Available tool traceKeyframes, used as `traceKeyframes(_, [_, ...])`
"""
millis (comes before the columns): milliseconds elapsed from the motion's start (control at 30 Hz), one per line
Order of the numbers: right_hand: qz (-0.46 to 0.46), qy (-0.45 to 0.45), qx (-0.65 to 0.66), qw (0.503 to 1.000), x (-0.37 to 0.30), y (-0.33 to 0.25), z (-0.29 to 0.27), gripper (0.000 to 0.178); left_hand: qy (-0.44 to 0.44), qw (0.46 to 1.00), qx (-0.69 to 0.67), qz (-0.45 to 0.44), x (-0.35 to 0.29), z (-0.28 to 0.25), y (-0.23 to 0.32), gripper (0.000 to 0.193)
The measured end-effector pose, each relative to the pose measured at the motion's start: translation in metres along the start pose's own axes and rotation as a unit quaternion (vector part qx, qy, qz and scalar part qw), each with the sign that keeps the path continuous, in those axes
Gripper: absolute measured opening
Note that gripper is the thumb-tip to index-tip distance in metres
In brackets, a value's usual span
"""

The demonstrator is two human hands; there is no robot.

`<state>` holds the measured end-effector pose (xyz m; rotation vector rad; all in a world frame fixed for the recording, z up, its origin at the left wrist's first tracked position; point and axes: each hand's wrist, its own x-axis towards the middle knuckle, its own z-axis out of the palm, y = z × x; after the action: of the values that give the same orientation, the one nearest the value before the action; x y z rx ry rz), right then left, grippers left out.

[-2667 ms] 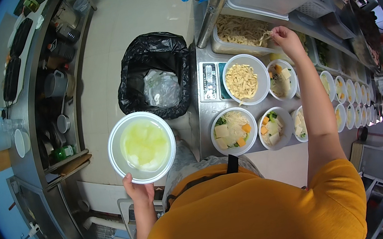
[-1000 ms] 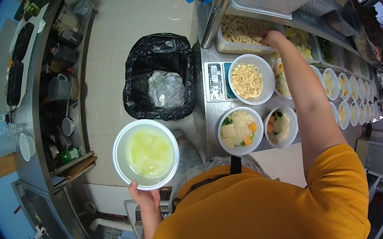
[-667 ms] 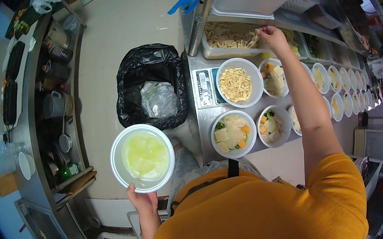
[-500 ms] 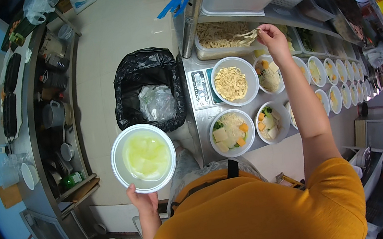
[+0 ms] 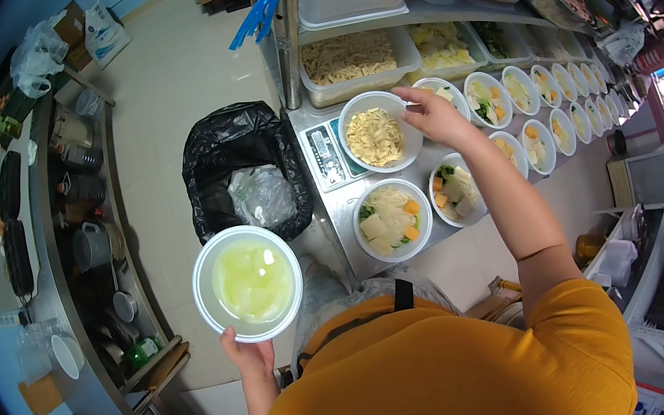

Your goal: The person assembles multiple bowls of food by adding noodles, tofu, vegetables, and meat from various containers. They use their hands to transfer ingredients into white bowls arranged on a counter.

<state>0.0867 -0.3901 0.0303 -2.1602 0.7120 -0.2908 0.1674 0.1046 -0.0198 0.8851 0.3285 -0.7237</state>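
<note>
My left hand (image 5: 249,355) grips the rim of a white plastic bowl (image 5: 205,291) containing pale yellow-green liquid with soft pieces in it. The bowl is out over the floor beside a bin. My right hand (image 5: 437,114) reaches over the right rim of another white bowl (image 5: 351,151), thumb and forefinger apart, with nothing visible between them. Pale yellow strips (image 5: 375,137) fill that second bowl, which rests on a digital scale (image 5: 324,157). Nearer me are two bowls of mixed food, a left one (image 5: 360,238) and a right one (image 5: 482,204), with white slabs, orange cubes and greens.
A bin lined with a black bag (image 5: 201,163) stands left of the steel counter (image 5: 336,207). Rows of filled bowls run off to the right. Behind them sit tubs, one with light strips (image 5: 348,59), under a steel shelf (image 5: 439,7). Another shelving unit (image 5: 130,263) is far left.
My right hand has come from beside the tub of strips to the bowl on the scale; the strips it held are no longer in its fingers. My view has shifted; my left hand still holds its bowl.
</note>
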Motion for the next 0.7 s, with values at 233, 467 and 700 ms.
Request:
traceKeyframes(233, [-0.171, -0.036, -0.162, 0.971, -0.006, 0.008, 0.024, 0.029, -0.017, 1.000, 0.004, -0.010, 0.004, 0.011, -0.003, 0.075])
traceKeyframes(467, [-0.029, -0.127, -0.535, 0.834, 0.011, 0.014, 0.049, 0.016, -0.009, 0.999, 0.002, 0.035, 0.000, 0.042, -0.031, 0.074])
traceKeyframes(700, [-0.228, -0.250, -0.304, 0.891, 0.021, 0.032, 0.010, 0.021, 0.054, 0.994, -0.047, 0.084, -0.013, 0.085, -0.096, 0.074])
